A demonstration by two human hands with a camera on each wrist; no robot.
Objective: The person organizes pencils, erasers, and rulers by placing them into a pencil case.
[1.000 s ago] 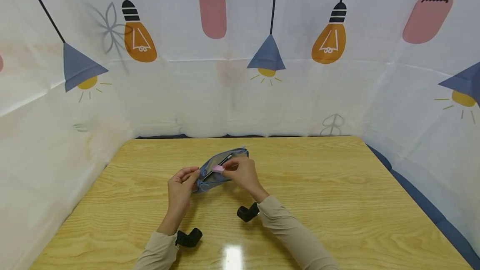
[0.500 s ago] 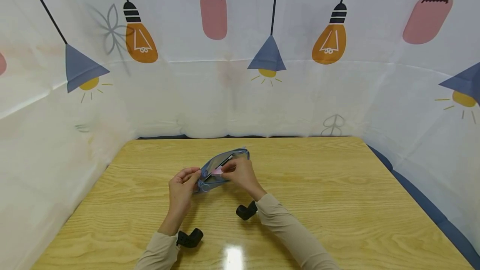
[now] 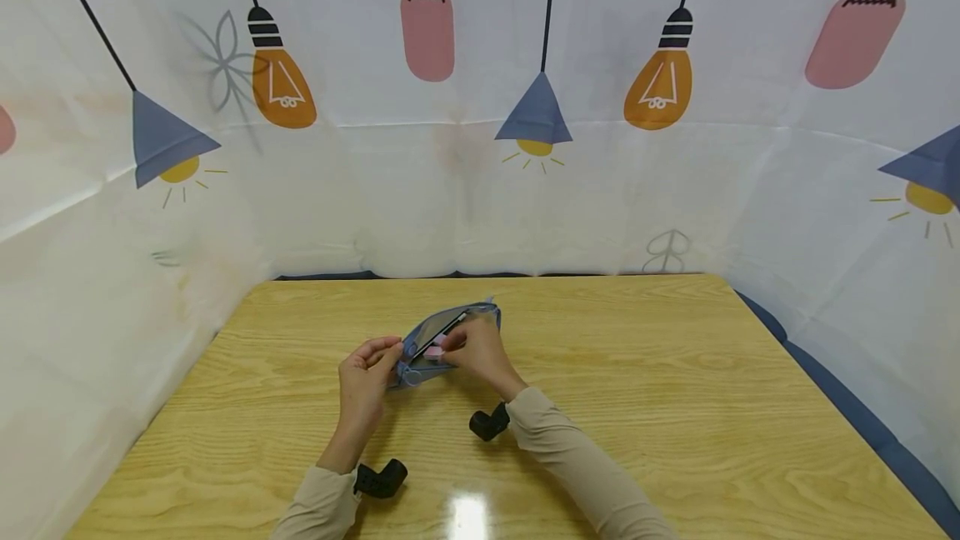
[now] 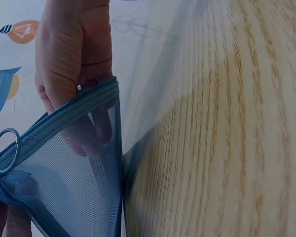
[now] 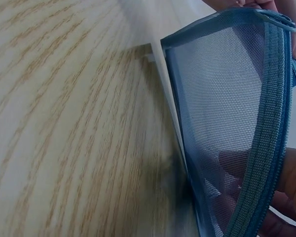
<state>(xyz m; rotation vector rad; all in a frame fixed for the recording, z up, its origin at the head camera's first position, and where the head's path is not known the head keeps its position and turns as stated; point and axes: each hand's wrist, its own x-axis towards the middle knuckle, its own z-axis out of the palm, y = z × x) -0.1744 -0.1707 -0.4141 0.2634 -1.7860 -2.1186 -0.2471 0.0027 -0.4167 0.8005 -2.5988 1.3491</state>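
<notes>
A blue mesh zip pouch (image 3: 420, 372) stands with its mouth spread on the table, in the middle of the head view. My left hand (image 3: 363, 382) pinches the pouch's near left end, by the zip with its ring pull (image 4: 6, 150). My right hand (image 3: 480, 352) reaches in over the opening, its thumb and fingers on a small pink piece (image 3: 433, 352) whose kind is too small to tell. A slim dark pen-like stick (image 3: 444, 335) lies lengthwise inside the pouch. In the left wrist view the right fingertips show dimly through the mesh.
The wooden table (image 3: 637, 407) extends on all sides of the pouch. Behind it hangs a white curtain (image 3: 360, 190) printed with lamps and bulbs. A black camera mount (image 3: 382, 479) sits at the left wrist, another (image 3: 489, 423) at the right.
The right hand has moved slightly down and left, carrying the pink piece lower into the pouch's mouth. The left hand has kept its grip on the pouch's end, nearly still.
</notes>
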